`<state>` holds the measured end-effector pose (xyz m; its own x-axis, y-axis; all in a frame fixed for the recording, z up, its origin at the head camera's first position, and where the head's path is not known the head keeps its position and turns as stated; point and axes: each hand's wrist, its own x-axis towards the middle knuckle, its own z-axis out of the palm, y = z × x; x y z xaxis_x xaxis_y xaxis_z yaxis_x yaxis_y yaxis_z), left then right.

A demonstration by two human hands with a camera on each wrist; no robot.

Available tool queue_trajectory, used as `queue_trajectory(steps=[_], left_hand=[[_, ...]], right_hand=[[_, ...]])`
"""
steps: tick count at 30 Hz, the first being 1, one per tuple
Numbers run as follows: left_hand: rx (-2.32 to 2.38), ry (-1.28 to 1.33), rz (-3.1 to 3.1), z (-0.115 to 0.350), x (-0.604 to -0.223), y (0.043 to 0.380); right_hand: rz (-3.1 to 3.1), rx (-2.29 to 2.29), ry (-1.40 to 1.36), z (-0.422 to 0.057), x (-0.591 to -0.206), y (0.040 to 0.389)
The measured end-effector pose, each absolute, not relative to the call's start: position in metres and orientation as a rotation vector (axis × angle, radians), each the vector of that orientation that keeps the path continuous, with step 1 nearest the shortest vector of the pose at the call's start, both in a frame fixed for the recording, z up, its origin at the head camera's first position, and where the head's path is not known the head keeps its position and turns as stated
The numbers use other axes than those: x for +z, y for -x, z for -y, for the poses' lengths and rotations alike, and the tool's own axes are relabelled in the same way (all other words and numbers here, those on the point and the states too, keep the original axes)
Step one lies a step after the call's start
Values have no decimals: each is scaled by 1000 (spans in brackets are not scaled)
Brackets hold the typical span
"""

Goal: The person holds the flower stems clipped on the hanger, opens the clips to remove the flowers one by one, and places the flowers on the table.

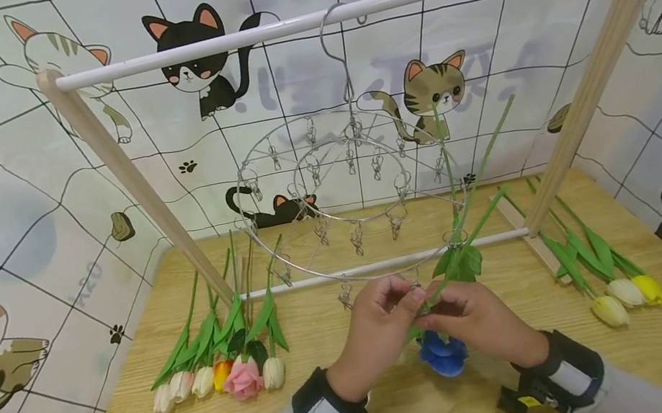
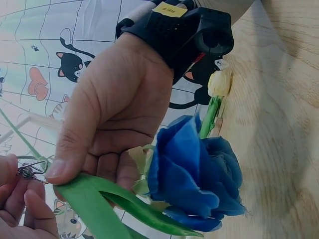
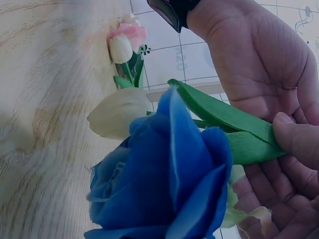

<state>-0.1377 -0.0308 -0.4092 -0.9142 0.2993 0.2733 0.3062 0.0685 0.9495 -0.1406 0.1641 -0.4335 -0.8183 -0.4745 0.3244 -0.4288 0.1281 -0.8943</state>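
Observation:
My left hand (image 1: 380,326) pinches a small metal clip (image 2: 27,171) at the front of the round wire hanger (image 1: 309,272). Beside it, nearly touching, my right hand (image 1: 480,320) pinches the green stem and leaf (image 2: 92,206) of an upside-down tulip between thumb and fingers. Its white bloom (image 3: 117,114) appears in the right wrist view, partly behind a blue rose (image 3: 169,174). The rose hangs head down below my hands, with leaves (image 1: 460,263) and stems rising past the hanger's right rim. Whether a clip grips the rose's stem is hard to tell.
A rack with a white top bar (image 1: 275,29) and wooden posts carries the hanger by its hook (image 1: 338,52). Several tulips and a pink rose (image 1: 243,380) lie at the table's left. More tulips (image 1: 624,292) lie at the right. Several clips dangle from the hanger.

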Motion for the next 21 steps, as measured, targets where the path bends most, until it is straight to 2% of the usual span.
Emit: queue_trajectory(steps=[14, 21], left_hand=[[-2099, 682, 2188, 33, -407, 139], [-2145, 679, 2154, 32, -407, 139]], right_hand=[[-2413, -1768, 919, -166, -434, 141], [-2408, -1804, 1046, -170, -432, 140]])
